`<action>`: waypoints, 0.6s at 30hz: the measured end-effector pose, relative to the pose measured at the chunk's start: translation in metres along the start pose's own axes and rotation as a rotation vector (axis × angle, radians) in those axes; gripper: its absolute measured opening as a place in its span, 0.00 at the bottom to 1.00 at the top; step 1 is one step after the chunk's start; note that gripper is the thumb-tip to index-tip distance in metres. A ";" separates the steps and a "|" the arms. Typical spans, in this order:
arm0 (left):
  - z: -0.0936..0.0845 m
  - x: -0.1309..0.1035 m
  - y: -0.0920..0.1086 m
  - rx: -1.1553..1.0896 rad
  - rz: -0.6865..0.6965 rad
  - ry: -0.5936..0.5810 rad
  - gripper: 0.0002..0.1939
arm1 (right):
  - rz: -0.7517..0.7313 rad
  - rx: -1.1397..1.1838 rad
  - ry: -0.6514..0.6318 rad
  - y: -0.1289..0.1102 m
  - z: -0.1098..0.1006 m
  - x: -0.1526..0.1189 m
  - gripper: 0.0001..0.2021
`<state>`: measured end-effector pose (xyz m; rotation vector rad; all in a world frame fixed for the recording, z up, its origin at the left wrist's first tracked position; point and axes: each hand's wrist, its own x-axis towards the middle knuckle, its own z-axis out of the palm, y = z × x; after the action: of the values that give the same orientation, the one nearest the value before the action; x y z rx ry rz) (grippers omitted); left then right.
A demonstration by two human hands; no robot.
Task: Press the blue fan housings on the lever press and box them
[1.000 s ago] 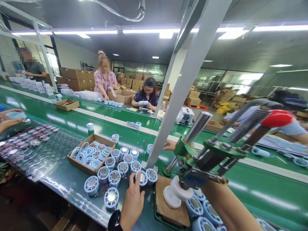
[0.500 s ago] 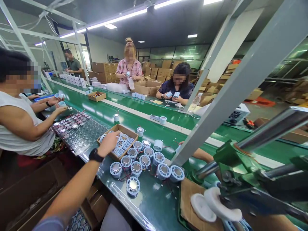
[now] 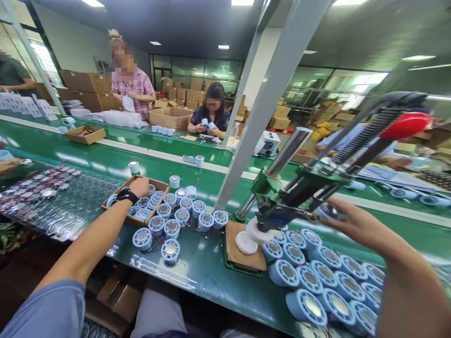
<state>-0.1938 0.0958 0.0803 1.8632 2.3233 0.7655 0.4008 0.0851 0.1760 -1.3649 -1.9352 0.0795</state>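
My left hand (image 3: 140, 187), with a dark watch on its wrist, is closed over the far side of a cardboard box (image 3: 162, 206) of light blue rings (image 3: 143, 202); its fingertips and anything in them are hidden. Just beyond stands a light blue cylinder (image 3: 134, 167). Several blue round units with metal discs and thin wires (image 3: 171, 249) stand right of the box. On the right, behind the press, my right hand (image 3: 340, 216) is closed around a blurred round unit (image 3: 327, 211). Below it are packed rows of similar blue units (image 3: 310, 279).
A green hand press (image 3: 275, 206) with a red-tipped lever (image 3: 405, 126) and white round pads (image 3: 246, 242) stands between my hands. A grey post (image 3: 260, 103) rises from the bench. Flat parts (image 3: 31, 192) lie on the left. Across the green conveyor, people handle small items.
The view has swung right, bringing the whole press and the rows of units into sight. My left hand has moved toward the box's far side. My right hand now shows with a unit.
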 end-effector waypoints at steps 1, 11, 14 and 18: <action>-0.007 -0.010 0.005 -0.023 0.017 0.059 0.16 | -0.010 0.011 -0.116 0.006 -0.017 -0.015 0.28; 0.094 -0.242 0.140 -0.365 0.734 -0.099 0.19 | -0.141 0.244 -0.672 -0.088 0.083 -0.184 0.24; 0.116 -0.255 0.141 -0.354 0.636 -0.207 0.26 | -0.125 0.235 -0.603 -0.090 0.114 -0.191 0.27; 0.106 -0.244 0.134 -0.376 0.585 -0.343 0.35 | -0.051 0.293 -0.343 -0.075 0.121 -0.206 0.22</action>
<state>0.0283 -0.0770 -0.0179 2.2716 1.3302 0.7751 0.2990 -0.0753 0.0129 -1.1610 -2.1328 0.5831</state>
